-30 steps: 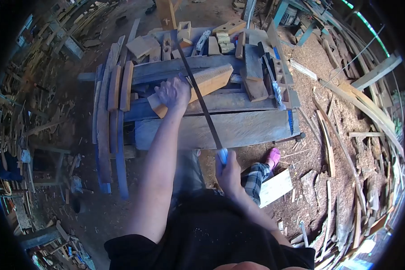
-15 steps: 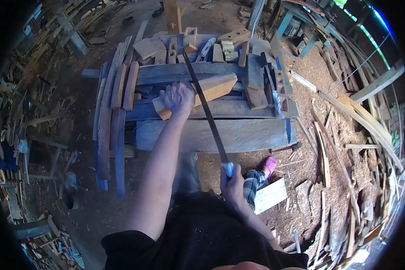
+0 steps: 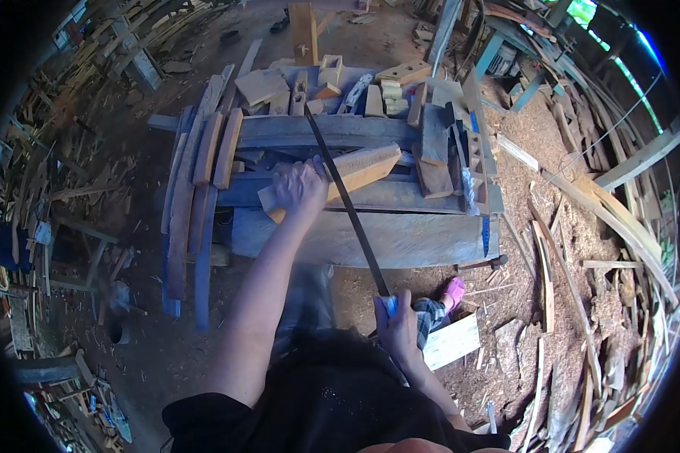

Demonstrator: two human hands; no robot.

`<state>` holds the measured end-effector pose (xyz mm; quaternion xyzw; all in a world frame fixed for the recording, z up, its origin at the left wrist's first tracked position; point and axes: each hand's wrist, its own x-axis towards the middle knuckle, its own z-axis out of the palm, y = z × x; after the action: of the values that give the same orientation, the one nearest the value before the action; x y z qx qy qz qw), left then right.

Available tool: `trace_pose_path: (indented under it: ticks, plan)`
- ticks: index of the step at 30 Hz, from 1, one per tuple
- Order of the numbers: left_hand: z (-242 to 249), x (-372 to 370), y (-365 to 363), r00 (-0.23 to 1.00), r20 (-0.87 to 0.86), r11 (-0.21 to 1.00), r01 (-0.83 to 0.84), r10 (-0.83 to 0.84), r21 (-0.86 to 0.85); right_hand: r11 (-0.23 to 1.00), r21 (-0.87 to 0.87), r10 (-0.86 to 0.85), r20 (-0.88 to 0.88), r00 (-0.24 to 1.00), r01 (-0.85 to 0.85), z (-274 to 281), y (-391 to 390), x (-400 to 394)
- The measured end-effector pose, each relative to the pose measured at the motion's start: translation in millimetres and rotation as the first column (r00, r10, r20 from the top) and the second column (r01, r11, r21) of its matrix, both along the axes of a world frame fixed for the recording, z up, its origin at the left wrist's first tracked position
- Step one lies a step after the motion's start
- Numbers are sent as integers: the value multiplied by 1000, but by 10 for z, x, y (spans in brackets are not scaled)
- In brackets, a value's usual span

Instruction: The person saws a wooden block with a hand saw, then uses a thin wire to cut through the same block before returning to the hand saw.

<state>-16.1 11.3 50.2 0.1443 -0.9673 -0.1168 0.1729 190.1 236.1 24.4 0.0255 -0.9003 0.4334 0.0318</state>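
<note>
A thick wooden block (image 3: 366, 167) lies slanted across the workbench, its sawn end toward the right. My left hand (image 3: 301, 187) presses down on its left part, fingers curled over the top and closed on it. In my right hand (image 3: 399, 328), close to my body, is the blue and white handle of a handsaw (image 3: 353, 217). The long dark blade runs forward and to the left, crossing the block just right of my left hand. Its far tip reaches the wood offcuts at the back of the bench.
Brown wooden bars (image 3: 228, 149) lie along the bench's left side. Offcuts and a hollowed block (image 3: 330, 70) crowd the back. A hammer (image 3: 495, 262) sticks out at the front right. A foot in a pink shoe (image 3: 453, 292) rests beside a white board (image 3: 452, 341).
My right hand has drawn the saw back a little toward my body. My left hand stays on the block. The whole view has shifted slightly.
</note>
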Motion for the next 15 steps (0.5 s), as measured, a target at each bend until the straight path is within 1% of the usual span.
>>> trace_pose_path:
  ticks: [1, 3, 5, 7, 8, 9, 10, 11, 13, 14, 15]
  plan:
    - [-45, 13, -1, 995, -88, 999, 39, -40, -14, 1000, -8, 5, -22, 1000, -6, 9, -75, -122]
    - [-46, 6, 10, 993, -103, 999, 48, -49, -11, 1000, 11, 24, -17, 1000, -24, 106, -382, -618]
    - [-33, -3, 27, 991, -121, 999, 50, -51, -9, 996, 85, 37, -128, 991, -27, 22, -661, -1045]
    - [13, -118, 44, 998, -27, 998, -65, 64, -8, 998, 59, 20, -165, 986, -11, 3, -674, -1026]
    - [13, -181, 34, 998, -24, 998, -66, 66, -1, 999, 43, 13, -195, 981, -5, -23, -664, -989]
    - [-23, -207, 18, 996, -24, 997, -81, 81, 1, 999, 53, 20, -181, 983, -11, -36, -604, -820]
    - [-59, -212, 6, 995, -25, 996, -94, 94, 3, 1000, 7, 15, -118, 993, -14, -19, -501, -576]
    - [-53, -188, 10, 995, -17, 995, -99, 99, 14, 999, -37, 14, -57, 998, -16, -12, -401, -411]
    - [27, -135, 20, 998, -49, 999, -45, 44, -3, 999, -16, 35, -31, 999, -36, -58, -236, -288]
    - [30, -100, 19, 999, -32, 999, -44, 44, -2, 999, -14, 40, 3, 999, -40, -75, -204, -206]
    - [43, -78, 21, 1000, -14, 1000, -26, 26, -2, 999, -11, 39, -95, 995, -41, 67, -275, -348]
